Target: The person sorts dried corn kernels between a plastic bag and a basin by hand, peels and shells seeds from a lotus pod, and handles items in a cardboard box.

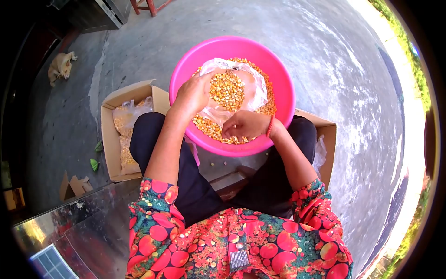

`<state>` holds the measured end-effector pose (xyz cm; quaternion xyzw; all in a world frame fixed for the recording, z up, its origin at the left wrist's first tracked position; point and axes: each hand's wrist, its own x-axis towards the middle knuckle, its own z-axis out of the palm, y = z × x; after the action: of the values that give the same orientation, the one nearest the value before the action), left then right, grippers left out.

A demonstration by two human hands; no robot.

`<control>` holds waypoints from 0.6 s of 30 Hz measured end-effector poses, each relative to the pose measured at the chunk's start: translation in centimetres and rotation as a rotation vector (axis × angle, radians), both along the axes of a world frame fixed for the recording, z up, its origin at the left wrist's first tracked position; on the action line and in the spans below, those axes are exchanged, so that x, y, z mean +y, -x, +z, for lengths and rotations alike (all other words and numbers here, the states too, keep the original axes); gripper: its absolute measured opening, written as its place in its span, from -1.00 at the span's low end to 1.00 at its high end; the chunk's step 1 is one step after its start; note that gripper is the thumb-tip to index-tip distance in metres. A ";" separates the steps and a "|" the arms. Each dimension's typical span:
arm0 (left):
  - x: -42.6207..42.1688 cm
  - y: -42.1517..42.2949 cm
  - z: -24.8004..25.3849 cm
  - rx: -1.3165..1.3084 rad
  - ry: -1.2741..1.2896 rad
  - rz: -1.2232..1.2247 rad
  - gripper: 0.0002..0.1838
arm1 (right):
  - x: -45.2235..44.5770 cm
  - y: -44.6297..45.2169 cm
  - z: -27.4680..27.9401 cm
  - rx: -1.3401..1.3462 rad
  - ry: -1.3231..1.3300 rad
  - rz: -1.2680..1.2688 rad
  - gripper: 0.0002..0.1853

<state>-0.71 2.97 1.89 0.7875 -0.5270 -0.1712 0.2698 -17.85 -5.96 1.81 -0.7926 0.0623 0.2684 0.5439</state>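
A pink basin (232, 43) rests on my lap with loose corn kernels (209, 129) in it. Inside the basin lies an opened clear plastic bag (260, 88) with a heap of kernels (226, 90) in its middle. My left hand (193, 95) is at the bag's left edge, its fingers closed on the plastic. My right hand (246, 125), with a red bracelet at the wrist, is just below the bag over the loose kernels. Its fingers curl inward, and what they hold, if anything, is hidden.
On the left, a cardboard box (109, 139) holds bagged kernels (125, 123). Another box (328, 144) with plastic bags (320, 153) stands beside my right leg. A dog (61, 66) lies on the floor at upper left. A red stool (149, 7) is at the top.
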 end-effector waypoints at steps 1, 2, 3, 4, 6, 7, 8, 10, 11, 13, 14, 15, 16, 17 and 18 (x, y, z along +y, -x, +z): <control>0.0 0.0 0.0 0.000 0.009 -0.009 -0.47 | 0.3 0.2 -1.0 -0.001 -0.001 0.000 -0.83; 0.0 0.0 -0.1 0.000 0.020 -0.020 -0.47 | 0.5 0.5 -3.1 -0.230 0.194 0.051 -0.82; 0.1 0.1 0.0 -0.001 0.017 -0.022 -0.47 | 0.8 0.7 -4.8 -0.458 0.388 0.099 -0.81; 0.2 0.2 0.1 0.003 0.040 -0.029 -0.47 | 1.3 0.9 -6.0 -0.458 0.385 0.095 -0.81; 0.1 0.2 0.0 0.007 0.064 -0.039 -0.46 | 2.3 0.8 -7.3 -0.425 0.671 -0.204 -0.75; 0.0 0.0 -0.4 -0.002 0.065 -0.034 -0.45 | 2.7 0.7 -7.5 -0.333 0.707 -0.180 -0.74; 0.0 -0.1 -0.7 -0.010 0.064 -0.027 -0.45 | 2.8 0.6 -7.6 -0.332 0.708 -0.181 -0.74; 0.1 -0.2 -1.0 -0.049 0.092 -0.040 -0.54 | 3.0 0.1 -7.4 -0.302 0.626 -0.072 -0.77; 0.2 -0.3 -1.1 -0.090 0.119 -0.052 -0.62 | 3.2 0.0 -7.2 -0.221 0.566 -0.065 -0.80; 0.1 -0.3 -1.2 -0.100 0.121 -0.056 -0.62 | 3.1 0.0 -8.1 -0.216 0.572 -0.042 -0.80; 0.1 -0.3 -1.2 -0.110 0.122 -0.061 -0.62 | 3.0 0.0 -8.4 -0.211 0.578 -0.020 -0.81; 0.1 0.0 -0.6 -0.110 0.123 -0.061 -0.62 | 2.5 0.1 -8.5 -0.211 0.579 -0.020 -0.81; 0.2 0.4 0.5 -0.068 0.050 -0.042 -0.54 | 1.8 0.3 -8.6 -0.234 0.469 -0.029 -0.82; 0.2 0.6 1.1 -0.025 -0.023 -0.022 -0.44 | 1.2 0.6 -8.7 -0.257 0.359 -0.037 -0.84; 0.2 0.6 1.0 -0.024 -0.023 -0.022 -0.44 | 0.8 0.7 -8.1 -0.256 0.359 -0.038 -0.84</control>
<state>-1.27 3.20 2.91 0.7867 -0.5369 -0.1708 0.2524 -18.60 -5.12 -6.30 -0.9031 0.0542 0.1398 0.4025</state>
